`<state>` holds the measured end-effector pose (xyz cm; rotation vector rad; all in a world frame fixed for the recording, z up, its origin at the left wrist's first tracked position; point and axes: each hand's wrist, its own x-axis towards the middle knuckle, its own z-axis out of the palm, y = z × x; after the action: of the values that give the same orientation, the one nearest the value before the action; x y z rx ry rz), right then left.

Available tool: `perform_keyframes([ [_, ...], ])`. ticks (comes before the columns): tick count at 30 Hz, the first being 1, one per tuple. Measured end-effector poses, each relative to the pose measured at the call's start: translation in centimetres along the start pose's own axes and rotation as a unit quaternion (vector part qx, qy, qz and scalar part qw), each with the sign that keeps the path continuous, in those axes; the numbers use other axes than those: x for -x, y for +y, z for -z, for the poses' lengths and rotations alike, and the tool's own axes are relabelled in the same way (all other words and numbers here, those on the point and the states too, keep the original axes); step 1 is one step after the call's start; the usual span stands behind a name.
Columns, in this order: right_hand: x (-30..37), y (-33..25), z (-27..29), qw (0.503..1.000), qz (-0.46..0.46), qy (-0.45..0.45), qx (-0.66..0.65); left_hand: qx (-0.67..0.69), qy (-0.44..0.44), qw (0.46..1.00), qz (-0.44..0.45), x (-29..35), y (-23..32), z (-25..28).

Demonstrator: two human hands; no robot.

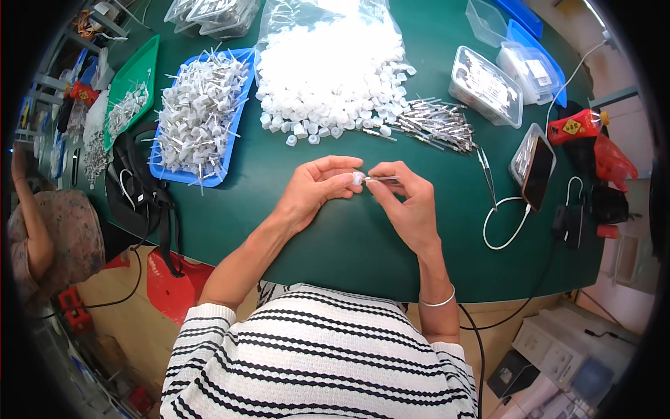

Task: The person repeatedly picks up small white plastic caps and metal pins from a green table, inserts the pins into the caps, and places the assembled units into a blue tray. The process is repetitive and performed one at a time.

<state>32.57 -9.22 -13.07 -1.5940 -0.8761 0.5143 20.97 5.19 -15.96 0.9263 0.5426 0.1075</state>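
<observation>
Over the front middle of the green table, my left hand pinches a small white plastic cap between thumb and fingers. My right hand is closed on a thin metal rod, whose tip meets the cap. Whether the tip is inside the cap, I cannot tell. Just beyond my hands lies a large heap of white caps, partly in a clear plastic bag. Right of that heap is a pile of thin metal rods. A blue tray at left holds many caps with rods attached.
Tweezers lie to the right, near a phone with a white cable, which rests on a clear box. Another clear box holds small parts. Far left are a green tray, a black bag and another person's arm.
</observation>
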Motion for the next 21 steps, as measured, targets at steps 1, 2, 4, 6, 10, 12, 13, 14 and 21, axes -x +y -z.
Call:
perform_keyframes([
  [1,0.0,0.0,0.0,1.0,-0.009,-0.002,-0.015,0.0,-0.004,1.0,-0.011,0.0,0.0,-0.1],
  [2,0.1,0.2,0.0,0.999,-0.018,-0.005,-0.03,0.0,-0.008,1.0,-0.023,0.0,-0.1,-0.1],
  [4,0.2,0.8,-0.3,0.996,-0.036,-0.007,-0.076,-0.001,-0.015,0.999,-0.046,0.1,-0.3,0.0],
  [6,0.2,1.3,-0.5,0.989,-0.05,-0.006,-0.135,-0.003,-0.022,0.997,-0.073,0.1,-0.4,0.1],
  [10,0.3,1.2,-0.8,0.99,-0.069,-0.01,-0.124,-0.027,-0.009,0.994,-0.108,0.0,-0.5,0.2],
  [12,0.2,0.6,-0.7,0.991,-0.083,-0.012,-0.101,-0.038,-0.006,0.991,-0.128,0.2,-0.4,0.0],
  [13,0.1,0.3,-0.4,0.993,-0.095,-0.03,-0.066,-0.046,-0.002,0.99,-0.137,0.3,-0.4,-0.1],
  [14,0.0,0.1,0.1,0.993,-0.107,-0.048,-0.031,-0.055,0.002,0.988,-0.145,0.4,-0.4,-0.2],
  [21,0.1,0.4,0.0,0.994,-0.025,-0.05,0.09,-0.071,0.001,0.987,-0.142,0.5,-0.4,-0.4],
])
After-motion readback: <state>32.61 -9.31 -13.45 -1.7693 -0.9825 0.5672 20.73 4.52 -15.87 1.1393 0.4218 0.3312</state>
